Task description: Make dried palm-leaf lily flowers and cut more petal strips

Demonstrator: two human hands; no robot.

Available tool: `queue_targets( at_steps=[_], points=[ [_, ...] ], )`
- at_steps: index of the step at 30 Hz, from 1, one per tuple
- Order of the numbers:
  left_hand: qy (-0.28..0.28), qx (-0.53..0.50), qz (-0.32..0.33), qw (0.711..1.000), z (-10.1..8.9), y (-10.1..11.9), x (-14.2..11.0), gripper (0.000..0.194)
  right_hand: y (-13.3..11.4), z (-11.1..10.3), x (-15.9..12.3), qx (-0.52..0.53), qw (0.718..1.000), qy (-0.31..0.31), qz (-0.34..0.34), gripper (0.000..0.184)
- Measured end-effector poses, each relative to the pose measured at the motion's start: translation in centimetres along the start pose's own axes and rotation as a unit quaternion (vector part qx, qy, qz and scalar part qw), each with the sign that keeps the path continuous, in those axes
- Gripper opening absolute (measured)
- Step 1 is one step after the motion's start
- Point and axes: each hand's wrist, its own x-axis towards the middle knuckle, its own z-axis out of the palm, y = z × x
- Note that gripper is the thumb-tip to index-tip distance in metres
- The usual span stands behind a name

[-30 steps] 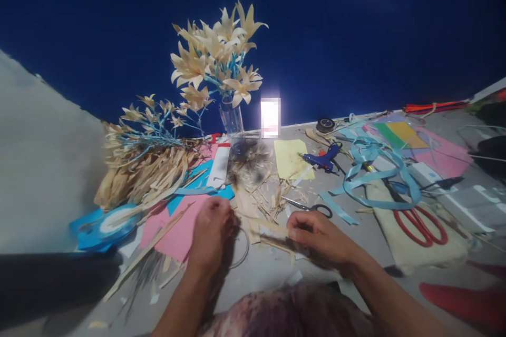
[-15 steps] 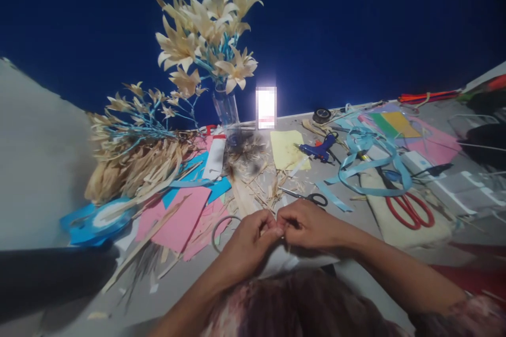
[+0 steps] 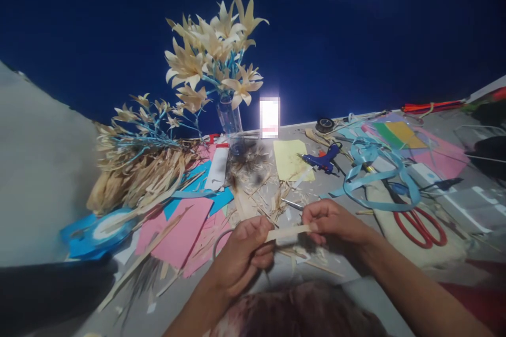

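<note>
Between my two hands stretches a short pale strip of dried husk (image 3: 288, 232), roughly level above the table. My left hand (image 3: 253, 245) pinches its left end, and my right hand (image 3: 330, 221) grips the right end between thumb and fingers. A grey ring (image 3: 218, 245) shows partly behind my left hand. Just beyond my right hand lie small scissors (image 3: 291, 203), their handles covered by the hand. Loose husk scraps (image 3: 269, 197) are scattered in front of both hands.
A glass vase (image 3: 230, 118) holds pale flowers (image 3: 215, 42) at the back. To the left lie pink paper (image 3: 185, 229) and a husk bundle (image 3: 134, 176). On the right are a blue glue gun (image 3: 322, 159), light-blue ribbon (image 3: 399, 202) and red-handled scissors (image 3: 421, 229).
My hands were apart a second ago, then met at the fingertips. Now they have drawn apart again with the strip showing between them. The camera view has shifted slightly.
</note>
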Motion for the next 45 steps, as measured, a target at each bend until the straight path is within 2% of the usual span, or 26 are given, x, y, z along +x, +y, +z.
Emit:
queue_targets(
  at_steps=[3, 6, 7, 10, 13, 15, 19, 22, 25, 27, 29, 31, 32, 33, 35, 37, 40, 43, 45],
  points=[
    [0.033, 0.064, 0.052, 0.996, -0.2, 0.3, 0.3, 0.039, 1.2, 0.7, 0.5, 0.136, 0.988, 0.031, -0.067, 0.043],
    [0.100, 0.176, 0.107, 0.973, -0.2, 0.2, 0.5, 0.039, 1.8, 3.1, 1.5, 0.182, 0.976, 0.044, -0.108, 0.061],
    [0.117, 0.213, 0.125, 0.962, -0.1, 0.2, 0.5, 0.038, 2.0, 4.1, 1.9, 0.180, 0.977, 0.041, -0.109, 0.060],
    [0.137, 0.292, 0.172, 0.931, 0.1, 0.1, 0.1, 0.035, 2.2, 6.5, 2.9, 0.201, 0.973, 0.050, -0.104, 0.042],
    [0.139, 0.315, 0.193, 0.919, 0.2, 0.1, -0.4, 0.036, 2.2, 7.8, 3.4, 0.233, 0.967, 0.052, -0.084, 0.037],
    [0.127, 0.300, 0.187, 0.927, 0.0, 0.0, -0.8, 0.038, 2.1, 8.1, 3.3, 0.246, 0.966, 0.044, -0.072, 0.037],
    [0.075, 0.221, 0.135, 0.963, -0.4, -0.5, -1.1, 0.039, 2.1, 8.4, 2.5, 0.268, 0.961, 0.033, -0.054, 0.033],
    [0.033, 0.162, 0.096, 0.982, -0.5, -0.9, -1.1, 0.037, 1.9, 7.7, 1.6, 0.319, 0.947, 0.015, -0.049, 0.033],
    [0.000, 0.119, 0.087, 0.989, -0.3, -0.9, -1.0, 0.040, 1.6, 6.1, 0.7, 0.380, 0.921, 0.003, -0.087, 0.037],
    [-0.002, 0.088, 0.091, 0.992, -0.1, -0.7, -0.9, 0.045, 1.3, 4.9, 0.2, 0.401, 0.907, 0.025, -0.125, 0.037],
    [0.013, 0.077, 0.098, 0.992, -0.2, -0.6, -0.8, 0.045, 0.9, 4.2, -0.2, 0.391, 0.907, 0.048, -0.147, 0.048],
    [0.032, 0.099, 0.104, 0.989, -0.4, -0.5, -0.8, 0.042, 0.9, 4.3, -0.4, 0.343, 0.926, 0.048, -0.147, 0.069],
    [0.040, 0.117, 0.104, 0.987, -0.5, -0.6, -0.8, 0.041, 0.9, 4.7, -0.4, 0.309, 0.939, 0.042, -0.144, 0.074],
    [0.047, 0.137, 0.106, 0.984, -0.5, -0.6, -0.8, 0.040, 1.1, 5.2, -0.3, 0.276, 0.950, 0.037, -0.140, 0.073],
    [0.070, 0.181, 0.119, 0.974, -0.6, -0.7, -0.8, 0.040, 1.6, 6.3, 0.2, 0.232, 0.963, 0.042, -0.130, 0.058],
    [0.092, 0.237, 0.138, 0.957, -0.3, -0.5, -1.0, 0.040, 2.2, 7.2, 0.8, 0.218, 0.965, 0.074, -0.127, 0.045],
    [0.082, 0.292, 0.151, 0.941, 0.1, -0.2, -1.2, 0.036, 2.8, 7.8, 1.5, 0.192, 0.965, 0.117, -0.136, 0.037],
    [0.072, 0.295, 0.162, 0.939, 0.3, -0.2, -1.1, 0.029, 3.0, 8.0, 1.7, 0.181, 0.967, 0.123, -0.133, 0.033],
    [0.065, 0.254, 0.163, 0.951, 0.2, -0.6, -0.8, 0.027, 3.0, 8.1, 1.8, 0.218, 0.963, 0.107, -0.119, 0.031]
  ],
)
